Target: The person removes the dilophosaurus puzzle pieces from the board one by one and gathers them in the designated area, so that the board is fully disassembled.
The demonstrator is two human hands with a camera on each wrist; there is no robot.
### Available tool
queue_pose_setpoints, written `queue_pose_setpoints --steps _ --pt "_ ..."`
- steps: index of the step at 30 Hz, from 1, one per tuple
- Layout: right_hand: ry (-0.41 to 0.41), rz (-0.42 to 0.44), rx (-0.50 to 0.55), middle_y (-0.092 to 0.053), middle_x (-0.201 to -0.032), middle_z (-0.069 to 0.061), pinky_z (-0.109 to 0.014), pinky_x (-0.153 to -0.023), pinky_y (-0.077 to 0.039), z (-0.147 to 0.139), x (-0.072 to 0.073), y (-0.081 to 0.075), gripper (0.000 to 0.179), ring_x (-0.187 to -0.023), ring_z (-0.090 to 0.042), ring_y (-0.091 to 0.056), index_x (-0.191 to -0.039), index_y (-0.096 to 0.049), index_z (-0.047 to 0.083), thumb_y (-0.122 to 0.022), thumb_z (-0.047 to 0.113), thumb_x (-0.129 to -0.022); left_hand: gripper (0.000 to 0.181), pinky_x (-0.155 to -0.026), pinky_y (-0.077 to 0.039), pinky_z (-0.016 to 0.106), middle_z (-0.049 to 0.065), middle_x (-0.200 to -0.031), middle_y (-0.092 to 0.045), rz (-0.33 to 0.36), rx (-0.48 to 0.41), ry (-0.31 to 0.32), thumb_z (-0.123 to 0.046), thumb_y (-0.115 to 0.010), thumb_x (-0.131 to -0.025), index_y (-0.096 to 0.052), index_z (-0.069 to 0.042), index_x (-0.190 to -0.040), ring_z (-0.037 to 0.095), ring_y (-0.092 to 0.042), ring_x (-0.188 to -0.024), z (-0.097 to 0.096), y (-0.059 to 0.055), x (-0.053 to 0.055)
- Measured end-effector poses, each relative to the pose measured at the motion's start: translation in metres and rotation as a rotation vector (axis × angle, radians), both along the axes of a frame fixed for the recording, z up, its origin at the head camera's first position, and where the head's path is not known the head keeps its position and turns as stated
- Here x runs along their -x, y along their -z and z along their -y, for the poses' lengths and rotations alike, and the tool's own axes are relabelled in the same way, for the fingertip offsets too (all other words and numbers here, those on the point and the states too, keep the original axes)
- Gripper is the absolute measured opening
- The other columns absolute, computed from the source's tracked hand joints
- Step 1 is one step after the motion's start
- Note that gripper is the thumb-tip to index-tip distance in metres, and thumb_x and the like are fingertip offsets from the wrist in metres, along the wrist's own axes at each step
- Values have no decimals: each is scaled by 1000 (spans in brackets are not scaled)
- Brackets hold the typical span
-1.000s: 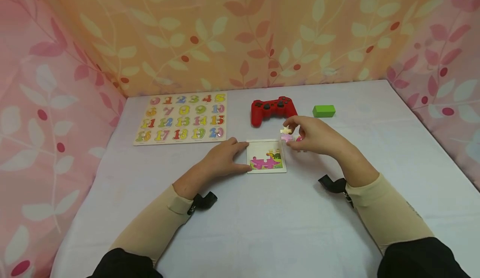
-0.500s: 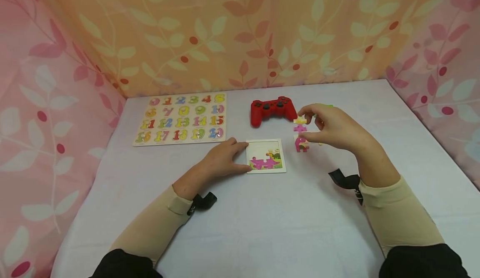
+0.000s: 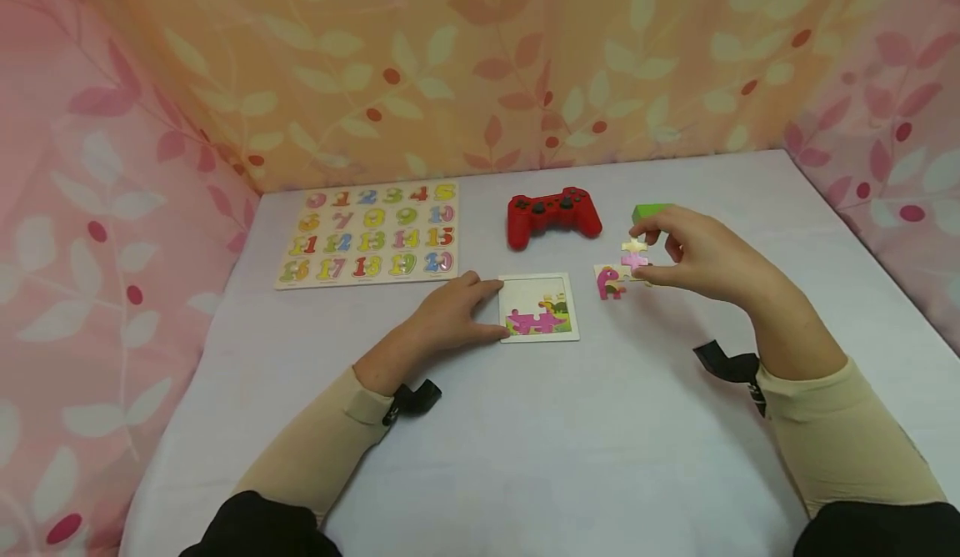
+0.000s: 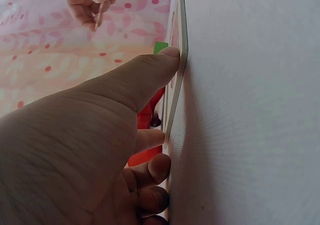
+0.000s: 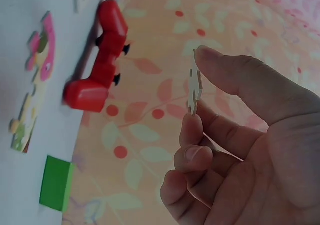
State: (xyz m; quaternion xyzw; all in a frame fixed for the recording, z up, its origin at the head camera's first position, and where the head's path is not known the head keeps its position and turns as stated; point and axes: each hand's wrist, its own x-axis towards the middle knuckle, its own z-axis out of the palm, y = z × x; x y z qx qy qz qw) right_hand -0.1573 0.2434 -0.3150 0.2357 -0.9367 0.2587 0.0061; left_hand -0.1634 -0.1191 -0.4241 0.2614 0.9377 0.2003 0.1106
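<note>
At the middle of the table, my left hand (image 3: 453, 315) holds a small white puzzle tray (image 3: 540, 338) by its left side, thumb at the near corner and forefinger at the far one. The left wrist view has my thumb (image 4: 165, 62) on the tray's edge. Joined pink, green and yellow pieces (image 3: 536, 322) fill the lower part of the tray. My right hand (image 3: 716, 261) pinches a cream-and-pink jigsaw piece (image 3: 634, 254), raised between thumb and fingertips and seen edge-on (image 5: 194, 85) in the right wrist view. Loose pieces with a pink dinosaur (image 3: 611, 282) lie below it, partly covered.
A red game controller (image 3: 553, 213) lies behind the tray. Beyond my right hand is a green block (image 3: 649, 211), partly hidden. A wooden number board (image 3: 371, 233) lies at the back left. Floral curtains (image 3: 480, 65) stand along the table's back and sides.
My right hand has moved right, away from the tray, carrying the pinched piece and uncovering the dinosaur pieces. My left hand keeps its place on the tray. The head view has shifted slightly.
</note>
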Motion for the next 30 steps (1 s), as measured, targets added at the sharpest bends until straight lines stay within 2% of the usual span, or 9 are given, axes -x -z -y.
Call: queue_pose_setpoints --steps 7,12,20,30 --pt "32 42 -52 -60 -102 -3 -33 -67 -41 -12 1 15 45 -76 -19 -48 -121 -69 7 -88 18 -82 83 -75 -45 30 -1 -107 -52 -9 12 11 -56 -79 -84 -52 -18 -152 15 -51 -90 -2 -4 0" --pt "34 120 -103 -61 -104 -7 -37 -69 -42 -11 9 24 44 -77 -21 -50 -122 -68 5 -83 15 -83 82 -74 -45 31 -1 -105 -52 -5 -2 5 -55 -79 -84 -52 -17 -152 16 -50 -89 -1 -5 -1" --pt "24 247 -190 -64 -110 -13 -48 -84 -45 -13 19 42 46 -98 -31 -55 -126 -67 2 -78 16 -83 83 -73 -44 31 -1 -104 -52 -2 -12 6 -56 -79 -84 -52 -18 -152 16 -50 -89 0 -2 -1" --pt "19 266 -199 -64 -102 -11 -48 -84 -45 -13 25 59 44 -94 -29 -55 -122 -70 -2 -82 14 -83 83 -74 -45 31 -2 -105 -52 -17 -8 8 -57 -78 -84 -52 -18 -152 15 -50 -89 0 0 -2"
